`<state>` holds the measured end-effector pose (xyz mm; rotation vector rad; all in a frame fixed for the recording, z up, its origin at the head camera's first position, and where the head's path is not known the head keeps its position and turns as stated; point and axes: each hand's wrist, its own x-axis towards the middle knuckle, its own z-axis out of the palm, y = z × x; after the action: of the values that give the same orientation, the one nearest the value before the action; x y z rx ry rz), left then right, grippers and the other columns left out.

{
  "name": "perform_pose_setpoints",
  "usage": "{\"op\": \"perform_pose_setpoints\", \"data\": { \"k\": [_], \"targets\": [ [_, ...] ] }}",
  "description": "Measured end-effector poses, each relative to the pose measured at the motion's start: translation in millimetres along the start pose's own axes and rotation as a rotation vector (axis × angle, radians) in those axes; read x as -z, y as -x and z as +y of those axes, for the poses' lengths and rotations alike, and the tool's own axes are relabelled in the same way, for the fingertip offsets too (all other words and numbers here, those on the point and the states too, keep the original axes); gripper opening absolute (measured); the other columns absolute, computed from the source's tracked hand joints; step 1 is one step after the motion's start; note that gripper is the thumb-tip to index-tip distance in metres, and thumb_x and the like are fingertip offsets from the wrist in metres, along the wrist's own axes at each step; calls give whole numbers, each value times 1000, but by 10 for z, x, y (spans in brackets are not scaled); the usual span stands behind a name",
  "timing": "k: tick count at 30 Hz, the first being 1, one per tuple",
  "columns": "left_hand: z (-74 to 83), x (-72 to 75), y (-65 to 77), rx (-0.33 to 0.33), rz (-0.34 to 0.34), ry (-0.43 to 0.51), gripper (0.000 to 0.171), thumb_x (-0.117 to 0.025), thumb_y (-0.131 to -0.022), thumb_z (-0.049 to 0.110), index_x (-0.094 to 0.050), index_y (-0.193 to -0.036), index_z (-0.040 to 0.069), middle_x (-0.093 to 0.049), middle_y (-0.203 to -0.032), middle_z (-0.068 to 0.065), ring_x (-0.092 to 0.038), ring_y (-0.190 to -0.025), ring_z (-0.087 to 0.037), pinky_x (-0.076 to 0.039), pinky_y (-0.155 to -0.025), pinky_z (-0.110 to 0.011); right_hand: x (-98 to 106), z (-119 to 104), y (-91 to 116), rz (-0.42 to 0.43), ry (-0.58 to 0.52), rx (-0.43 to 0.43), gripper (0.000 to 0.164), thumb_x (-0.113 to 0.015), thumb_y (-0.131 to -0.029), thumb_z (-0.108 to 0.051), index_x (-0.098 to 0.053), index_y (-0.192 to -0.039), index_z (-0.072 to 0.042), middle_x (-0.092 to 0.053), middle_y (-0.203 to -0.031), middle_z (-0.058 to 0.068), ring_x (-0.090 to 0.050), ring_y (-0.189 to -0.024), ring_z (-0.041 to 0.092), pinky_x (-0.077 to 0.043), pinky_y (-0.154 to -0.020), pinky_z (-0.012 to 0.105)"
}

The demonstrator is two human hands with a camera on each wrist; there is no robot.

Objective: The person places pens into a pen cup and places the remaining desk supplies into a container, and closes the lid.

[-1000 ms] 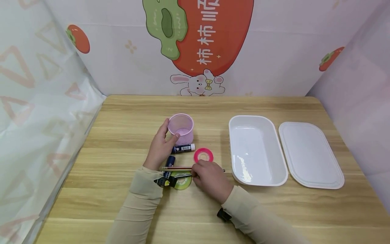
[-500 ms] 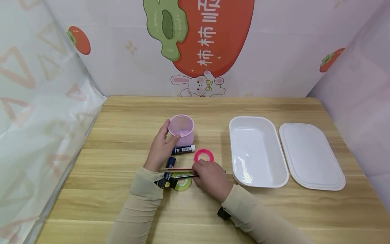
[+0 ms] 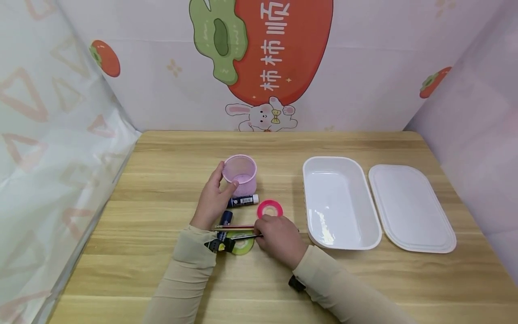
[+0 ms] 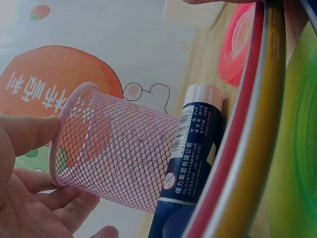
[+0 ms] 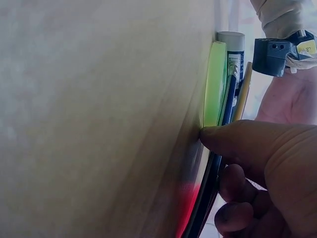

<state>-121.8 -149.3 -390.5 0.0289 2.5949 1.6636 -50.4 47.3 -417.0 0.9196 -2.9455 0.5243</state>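
My left hand holds a pink mesh pen holder by its side, thumb at the rim, fingers behind. The holder's inside looks bare. Against its near side lies a navy glue stick with a white end. A second glue stick lies nearer, by the left wrist. My right hand pinches a small bunch of pencils, among them a red and a yellow pencil and a dark one. The pencils lie over a green tape roll; a pink tape roll lies just beyond the right hand.
To the right stands a white rectangular tub with nothing in it. Its flat white lid lies beside it. A printed cloth hangs behind the wooden table, and more cloth covers both sides.
The head view has tilted slightly, shifting the scene a little. Both hands keep their places on the pen holder and the pencils.
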Motion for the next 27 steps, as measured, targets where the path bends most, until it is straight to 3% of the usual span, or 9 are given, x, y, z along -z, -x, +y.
{"op": "perform_pose_setpoints", "data": {
  "k": [12, 20, 27],
  "targets": [
    [-30, 12, -11, -47, 2, -27, 75, -63, -100, 20, -21, -159, 3, -25, -164, -14, -26, -149, -32, -20, -121, -53, -21, -20, 15, 22, 15, 36, 10, -75, -83, -16, -66, -80, -18, -56, -74, -8, -51, -62, 9, -45, -57, 28],
    [-30, 10, -10, -47, 5, -30, 74, -62, -100, 20, -21, -159, 2, -24, -164, -15, -27, -149, -33, -21, -121, -54, -15, -33, 0, 31, 28, 19, 10, -77, -83, -19, -67, -83, -18, -59, -77, -7, -57, -65, 12, -47, -57, 30],
    [-5, 14, 3, -32, 3, -14, 74, -62, -100, 22, -22, -160, 4, -24, -164, -12, -26, -150, -31, -21, -121, -52, -1, -43, -29, -10, 52, -3, 6, -76, -84, -19, -71, -82, -17, -62, -78, -6, -58, -63, 12, -48, -56, 30]
  ]
}}
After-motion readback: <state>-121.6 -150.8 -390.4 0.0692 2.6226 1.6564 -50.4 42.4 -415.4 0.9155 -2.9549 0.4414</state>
